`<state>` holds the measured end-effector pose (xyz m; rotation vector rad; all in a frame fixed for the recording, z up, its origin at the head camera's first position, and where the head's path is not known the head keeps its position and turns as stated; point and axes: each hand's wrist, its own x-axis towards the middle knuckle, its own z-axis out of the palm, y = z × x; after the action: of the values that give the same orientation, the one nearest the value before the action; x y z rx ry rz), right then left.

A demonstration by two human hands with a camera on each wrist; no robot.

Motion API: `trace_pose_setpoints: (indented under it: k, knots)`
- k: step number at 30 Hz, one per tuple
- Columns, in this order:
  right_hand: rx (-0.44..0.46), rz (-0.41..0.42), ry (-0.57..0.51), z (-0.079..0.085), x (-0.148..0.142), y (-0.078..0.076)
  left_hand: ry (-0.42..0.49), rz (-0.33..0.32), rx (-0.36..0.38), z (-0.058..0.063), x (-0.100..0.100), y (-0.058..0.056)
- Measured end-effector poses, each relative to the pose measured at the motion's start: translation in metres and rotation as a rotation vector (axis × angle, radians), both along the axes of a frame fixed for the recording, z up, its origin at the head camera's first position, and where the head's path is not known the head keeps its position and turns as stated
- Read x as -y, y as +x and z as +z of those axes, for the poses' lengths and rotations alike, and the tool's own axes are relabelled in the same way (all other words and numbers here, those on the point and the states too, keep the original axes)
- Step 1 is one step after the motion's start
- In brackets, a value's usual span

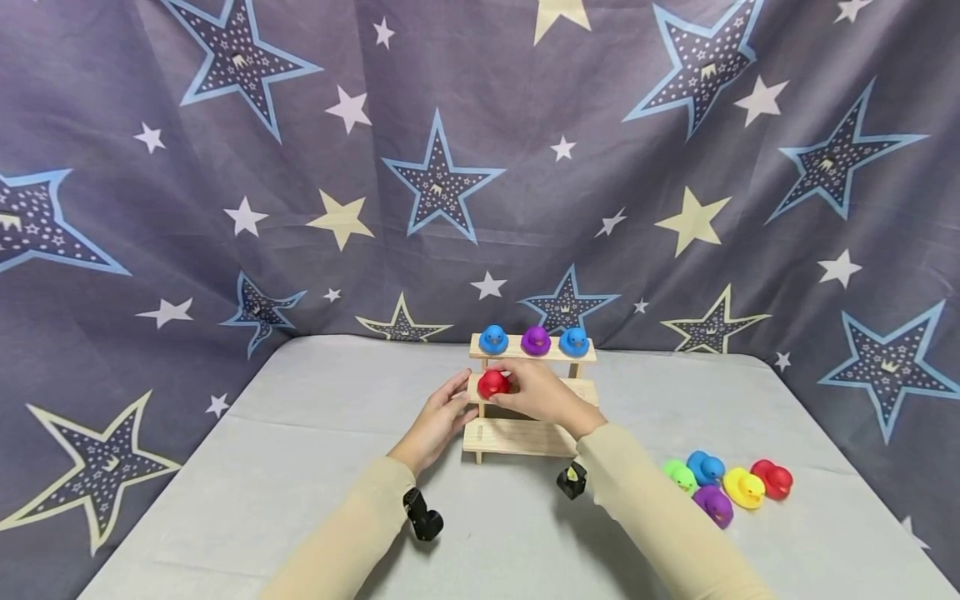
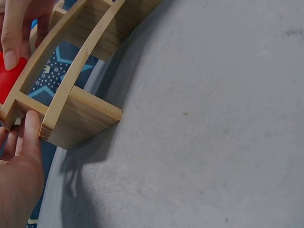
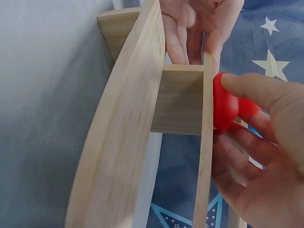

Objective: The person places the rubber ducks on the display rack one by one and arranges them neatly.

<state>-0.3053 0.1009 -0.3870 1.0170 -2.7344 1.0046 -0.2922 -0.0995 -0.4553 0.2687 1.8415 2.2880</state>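
Observation:
A red rubber duck [image 1: 492,384] sits at the left end of the middle step of a small three-tier wooden stand [image 1: 525,435]. My right hand [image 1: 542,392] pinches the duck between thumb and fingers, seen close up in the right wrist view, where the duck [image 3: 226,105] touches the step board. At the stand's left end, my left hand [image 1: 442,417] holds the edge of the middle step, with fingers below the board. Blue [image 1: 493,339], purple [image 1: 536,341] and blue [image 1: 574,342] ducks stand in a row on the top step.
On the table to the right lies a loose group of ducks: green [image 1: 681,476], blue [image 1: 706,467], purple [image 1: 714,506], yellow [image 1: 744,487] and red [image 1: 772,479]. A star-patterned curtain [image 1: 420,275] hangs behind the grey-white table [image 1: 330,400].

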Motion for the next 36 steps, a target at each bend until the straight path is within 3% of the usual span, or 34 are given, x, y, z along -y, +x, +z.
trace_pose_setpoints:
  k: [19, 28, 36]
  knots:
    - [0.131, 0.058, -0.084, 0.003, -0.016, 0.006, -0.001, 0.003, 0.002, 0.001, 0.0, 0.002]
    - [0.027, 0.057, -0.012, 0.007, -0.041, 0.016, -0.004, 0.004, -0.003, 0.0, -0.001, 0.001]
    - [0.032, 0.063, 0.01, 0.007, -0.07, 0.023, -0.014, 0.01, -0.004, 0.0, -0.001, 0.002]
